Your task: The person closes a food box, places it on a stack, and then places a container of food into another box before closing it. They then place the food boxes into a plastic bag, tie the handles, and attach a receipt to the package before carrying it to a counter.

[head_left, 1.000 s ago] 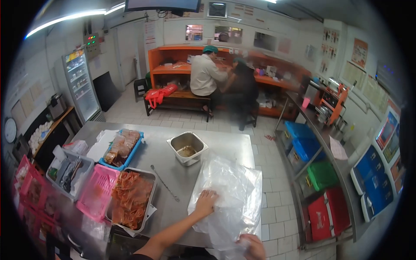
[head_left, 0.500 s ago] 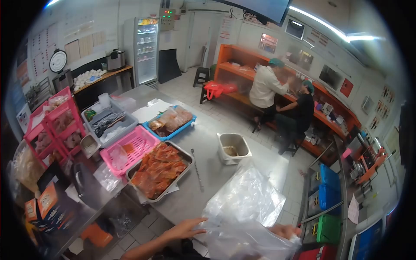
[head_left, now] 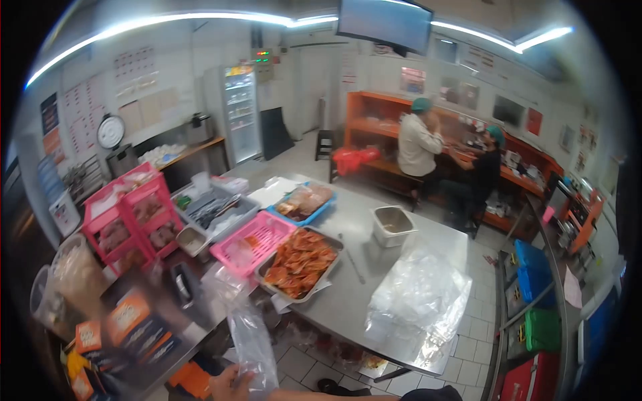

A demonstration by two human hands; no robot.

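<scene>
A closed hand, apparently my left hand [head_left: 231, 384], grips a clear plastic bag [head_left: 253, 337] at the bottom left. The bag stretches up toward the side counter. My right forearm reaches in from the right along the bottom edge; its hand cannot be made out beside the bag. Clear plastic sheeting or bags [head_left: 421, 294] lie in a pile on the steel table [head_left: 348, 297]. Left of the pile are a metal tray [head_left: 342, 257] of reddish, sauced meat, a pink basket [head_left: 231, 250] and a long thin utensil [head_left: 352, 257]. Behind the pile stands a metal container [head_left: 394, 230].
A blue tray [head_left: 314, 215] of packed food and a grey bin [head_left: 221, 224] stand farther back. Pink crates [head_left: 120, 214] and orange-black boxes [head_left: 137, 317] are at the left. Two people [head_left: 419, 144] [head_left: 486, 167] sit by orange shelving. Coloured bins [head_left: 542, 327] stand right.
The view has swung left. My hands have left the large plastic pile, which now lies on the table, and a clear bag is gripped at the lower left.
</scene>
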